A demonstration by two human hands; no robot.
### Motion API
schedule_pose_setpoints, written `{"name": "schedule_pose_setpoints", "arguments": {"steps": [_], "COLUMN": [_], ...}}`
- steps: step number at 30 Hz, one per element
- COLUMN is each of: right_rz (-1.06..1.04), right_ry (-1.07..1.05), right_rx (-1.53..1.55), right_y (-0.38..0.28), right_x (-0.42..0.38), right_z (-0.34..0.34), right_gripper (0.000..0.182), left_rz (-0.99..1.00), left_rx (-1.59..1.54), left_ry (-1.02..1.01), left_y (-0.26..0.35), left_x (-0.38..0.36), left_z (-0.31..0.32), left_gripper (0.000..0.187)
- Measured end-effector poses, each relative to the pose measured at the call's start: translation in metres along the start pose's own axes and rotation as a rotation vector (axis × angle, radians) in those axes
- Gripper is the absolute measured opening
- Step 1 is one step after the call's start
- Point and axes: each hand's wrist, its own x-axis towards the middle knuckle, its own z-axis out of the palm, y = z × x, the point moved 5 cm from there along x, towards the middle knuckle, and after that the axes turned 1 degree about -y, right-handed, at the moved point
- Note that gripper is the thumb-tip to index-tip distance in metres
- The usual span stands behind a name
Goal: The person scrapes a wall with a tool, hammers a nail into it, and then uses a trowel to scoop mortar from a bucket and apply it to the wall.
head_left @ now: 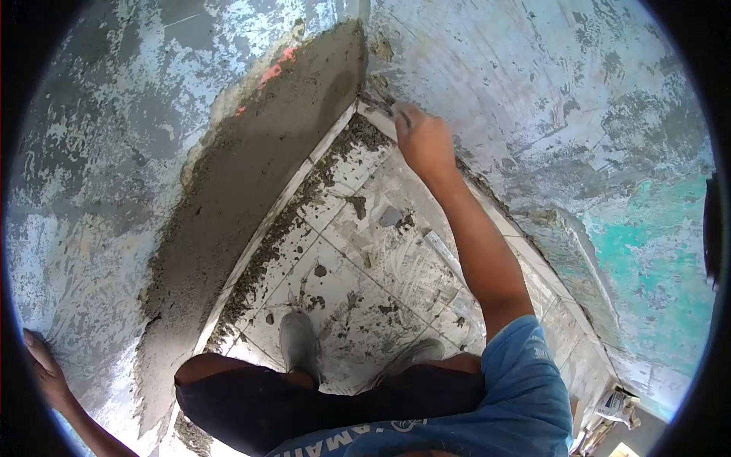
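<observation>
My right hand (426, 141) reaches into the far corner, just above the skirting tiles (375, 119) along the right wall. Its fingers are closed, with a dark edge showing between them; what they hold I cannot make out. At the far left edge of the view, my left hand (47, 369) lies against the left wall (84, 297) with its visible fingers stretched out, partly cut off by the rim. A broad band of wet grey mortar (251, 156) covers the lower left wall above its skirting tiles (285, 186).
Mortar crumbs (266, 263) line the foot of the left wall. The tiled floor (335, 278) is smeared and spotted, with a flat strip (445, 255) on it. My boots (299, 343) stand between the walls. A torn bag (618, 405) lies at lower right.
</observation>
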Motion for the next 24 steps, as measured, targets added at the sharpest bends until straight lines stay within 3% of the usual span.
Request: {"name": "schedule_pose_setpoints", "arguments": {"steps": [1,3,5,7,9,11,13,14,16,17,19,20,22,24], "right_rz": [-0.042,-0.043,-0.041,-0.016,-0.011,-0.008,-0.102,-0.080,-0.020,-0.004,0.041,0.032,-0.026,0.042], "right_ry": [0.092,0.171,0.251,0.139,0.040,-0.066,0.285,0.273,-0.165,-0.175,-0.137,-0.142,0.112,-0.023], "right_rx": [0.077,0.136,0.195,0.063,0.028,-0.003,0.171,0.165,-0.148,-0.148,-0.053,-0.056,0.016,-0.076], "right_y": [-0.008,-0.017,-0.016,-0.007,0.003,0.001,0.001,0.009,0.025,0.029,0.032,0.037,0.059,0.094], "right_x": [-0.003,0.000,0.005,0.021,0.020,0.023,0.012,0.009,0.019,0.004,-0.020,-0.029,-0.061,-0.086], "right_z": [-0.016,-0.040,-0.048,-0.033,-0.021,-0.014,-0.030,-0.027,-0.004,-0.005,-0.017,-0.022,-0.044,-0.045], "right_gripper": [0.021,0.021,0.021,0.025,0.025,0.025,0.024,0.024,0.021,0.021,0.019,0.019,0.019,0.018], "left_rz": [0.001,-0.049,-0.014,0.020,-0.118,-0.193,-0.138,-0.115,0.190,0.207,-0.048,-0.053,-0.021,0.082], "left_rx": [-0.003,-0.098,-0.005,0.082,-0.019,-0.020,-0.054,-0.064,0.411,0.405,0.091,0.091,-0.120,-0.110], "left_ry": [0.000,-0.205,-0.151,-0.090,-0.034,-0.059,-0.066,-0.072,-0.061,-0.058,-0.040,-0.048,-0.115,-0.057], "left_y": [-0.005,-0.022,-0.019,0.000,0.038,0.033,0.032,0.030,0.035,0.029,0.010,0.010,0.011,-0.002], "left_x": [-0.008,-0.029,-0.025,-0.009,0.022,0.021,0.016,0.017,0.020,0.021,0.018,0.012,0.009,0.012], "left_z": [0.008,0.035,0.028,0.011,-0.031,-0.030,-0.023,-0.024,-0.026,-0.022,-0.010,-0.010,-0.005,-0.003], "left_gripper": [0.031,0.031,0.032,0.033,0.034,0.038,0.039,0.039,0.039,0.039,0.036,0.036,0.034,0.034]}}
